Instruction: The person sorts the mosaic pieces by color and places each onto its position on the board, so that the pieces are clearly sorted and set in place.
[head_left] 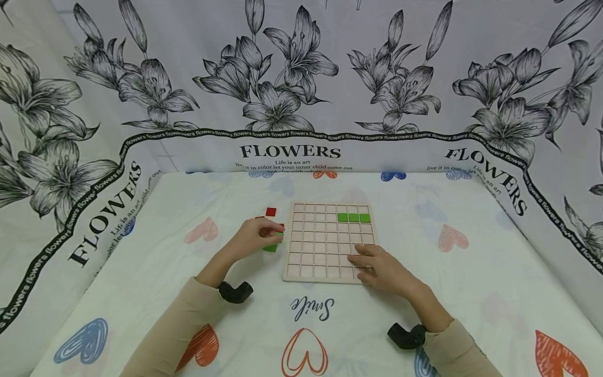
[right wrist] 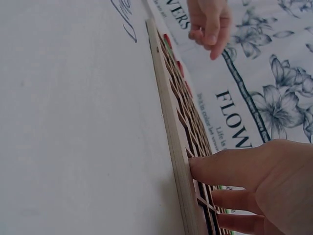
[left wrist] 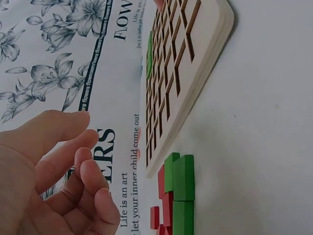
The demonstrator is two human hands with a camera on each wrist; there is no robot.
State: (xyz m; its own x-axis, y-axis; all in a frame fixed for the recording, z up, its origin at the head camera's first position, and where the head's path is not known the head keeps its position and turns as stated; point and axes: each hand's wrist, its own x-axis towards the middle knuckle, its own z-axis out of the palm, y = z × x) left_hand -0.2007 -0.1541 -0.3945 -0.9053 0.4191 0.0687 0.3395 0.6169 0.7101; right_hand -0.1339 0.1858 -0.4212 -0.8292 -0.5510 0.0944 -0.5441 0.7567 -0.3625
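A wooden grid board [head_left: 320,244] lies on the table with three green tiles [head_left: 349,217] in a row near its far right corner. Just left of it is a cluster of green tiles [left wrist: 184,177] and red tiles [left wrist: 167,208]. My left hand [head_left: 256,236] hovers over this cluster, partly covering it in the head view. Its fingers [left wrist: 93,174] bend loosely, and nothing shows between them and the thumb. On the board's near right part rests my right hand [head_left: 383,268], its thumb [right wrist: 215,168] touching the near edge and its fingers spread over the cells.
A separate red tile [head_left: 270,212] lies beyond the left hand. Printed cloth with hearts [head_left: 454,238] covers the table, and a flowered curtain [head_left: 292,78] hangs behind and at both sides. Each wrist wears a black device [head_left: 235,292].
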